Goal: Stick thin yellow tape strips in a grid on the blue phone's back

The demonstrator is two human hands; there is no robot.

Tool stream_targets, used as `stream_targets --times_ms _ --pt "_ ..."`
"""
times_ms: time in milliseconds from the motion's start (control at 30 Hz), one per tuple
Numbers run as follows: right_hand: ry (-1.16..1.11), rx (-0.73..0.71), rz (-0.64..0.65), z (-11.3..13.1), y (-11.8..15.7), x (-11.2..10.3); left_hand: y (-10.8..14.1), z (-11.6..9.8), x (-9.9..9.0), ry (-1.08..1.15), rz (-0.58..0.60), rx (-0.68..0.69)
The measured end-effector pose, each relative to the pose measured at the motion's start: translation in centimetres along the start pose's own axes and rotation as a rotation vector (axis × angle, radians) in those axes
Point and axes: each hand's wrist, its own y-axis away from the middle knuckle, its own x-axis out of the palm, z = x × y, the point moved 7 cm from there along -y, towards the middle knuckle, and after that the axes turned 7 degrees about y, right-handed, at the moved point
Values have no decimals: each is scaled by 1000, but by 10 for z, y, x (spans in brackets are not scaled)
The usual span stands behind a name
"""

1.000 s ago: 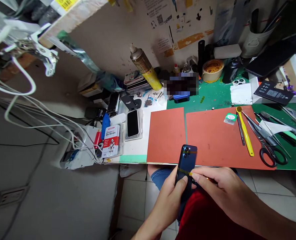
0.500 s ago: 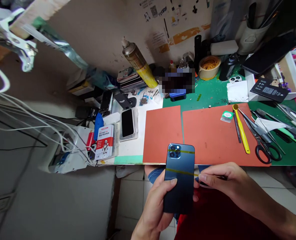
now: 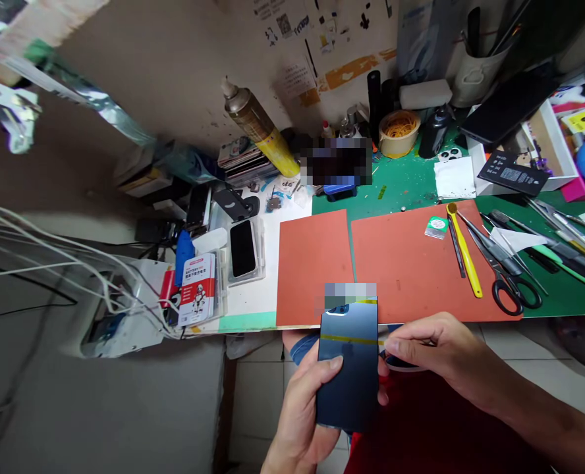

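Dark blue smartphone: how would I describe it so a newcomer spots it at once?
Start at the two reddish-orange mats along the near edge of the workbench. Just in front of them, the left hand holds the smartphone with its back up. Yellow tape across that dark blue back sets it apart from the black-faced phone lying left of the mats.

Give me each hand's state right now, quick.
Left hand: closed around the dark blue phone.
Right hand: closed, pinching the yellow tape beside the phone's edge.
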Motion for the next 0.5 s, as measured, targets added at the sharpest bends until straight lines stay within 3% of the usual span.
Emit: stream_targets --times_ms 333,500 --pt "-174 -44 67 7 -2 8 0 -4 2 -21 -42 37" --pt "-199 -50 82 9 -3 11 -2 -3 2 32 -8 72"
